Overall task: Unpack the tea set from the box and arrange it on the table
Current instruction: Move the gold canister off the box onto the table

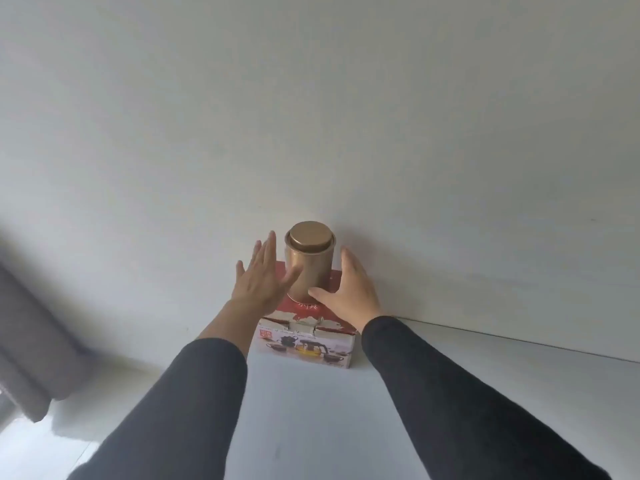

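Nothing was unpacked yet. The box [304, 344] sat shut on the bench [311, 410] by the wall, a tin [309, 259] on top. Left hand [258, 280] and right hand [349, 289], fingers spread, flanked the tin.

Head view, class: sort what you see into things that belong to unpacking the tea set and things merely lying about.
Belongs to the job:
tea set box, closed
gold canister, standing on the box
left hand and right hand, open either side of it
table

Just about:
grey curtain
wall
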### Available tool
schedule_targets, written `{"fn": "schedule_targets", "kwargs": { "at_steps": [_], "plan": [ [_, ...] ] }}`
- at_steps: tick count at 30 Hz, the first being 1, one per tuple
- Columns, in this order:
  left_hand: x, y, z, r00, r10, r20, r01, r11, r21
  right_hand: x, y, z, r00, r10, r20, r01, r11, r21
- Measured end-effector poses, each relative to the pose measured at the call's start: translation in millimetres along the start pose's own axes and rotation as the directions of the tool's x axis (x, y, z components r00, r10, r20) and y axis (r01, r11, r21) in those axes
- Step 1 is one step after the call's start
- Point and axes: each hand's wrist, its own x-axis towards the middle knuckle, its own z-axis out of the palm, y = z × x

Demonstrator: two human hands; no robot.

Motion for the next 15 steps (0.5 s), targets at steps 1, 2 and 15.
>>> {"fn": "schedule_targets", "kwargs": {
  "at_steps": [1,2,15],
  "plan": [
    [6,-3,3,0.999,0.001,0.037,-0.001,1.0,-0.02,7,-3,7,1.0,0.004,-0.015,-0.003,0.999,0.049],
    [13,-5,6,0.997,0.017,0.077,-0.014,0.999,-0.048,13,-5,12,0.999,0.01,-0.032,-0.007,0.996,0.092],
    [27,-3,19,0.973,0.23,-0.015,-0.228,0.951,-0.21,28,-1,27,0.99,0.135,-0.038,-0.114,0.934,0.338]
  ]
}}
